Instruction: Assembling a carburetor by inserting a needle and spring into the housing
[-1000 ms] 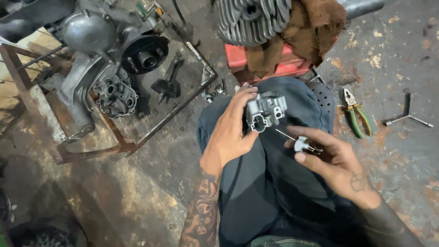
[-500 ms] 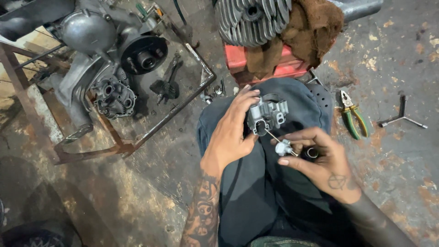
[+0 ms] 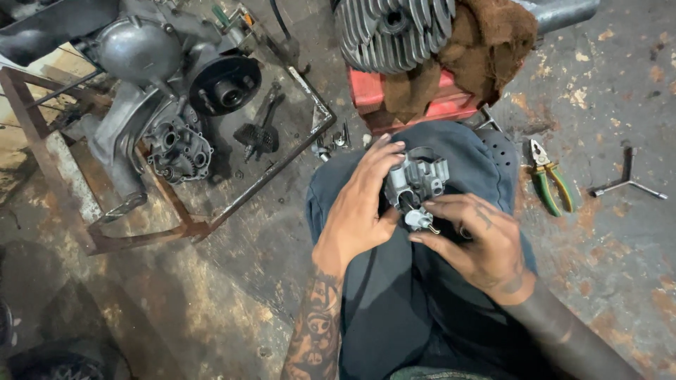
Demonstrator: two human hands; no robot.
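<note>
**Small engine part held over the knee, a needle-like piece at its side**

The left hand is closed around a grey cast metal part, probably a carburettor body, though the fingers hide much of it. It sits just above the person's dark-trousered knee, between the two hands. The right hand is narrowed to a pinch on a small silver fitting whose thin stem points up into the part's underside; whether the stem is already seated cannot be told.

Beyond the hands lie a finned cylinder draped with a brown rag on a red block. Right of the right hand, on the stained floor, lie green-handled pliers and a three-armed wrench. Left of the left hand, an engine casing rests in a rusty frame.

Risks, as judged: the fitting is tiny and held by fingertips alone, so a slip could drop it onto the cluttered, mottled floor, where it would be hard to find; a stem pushed in at an angle could bend.
</note>
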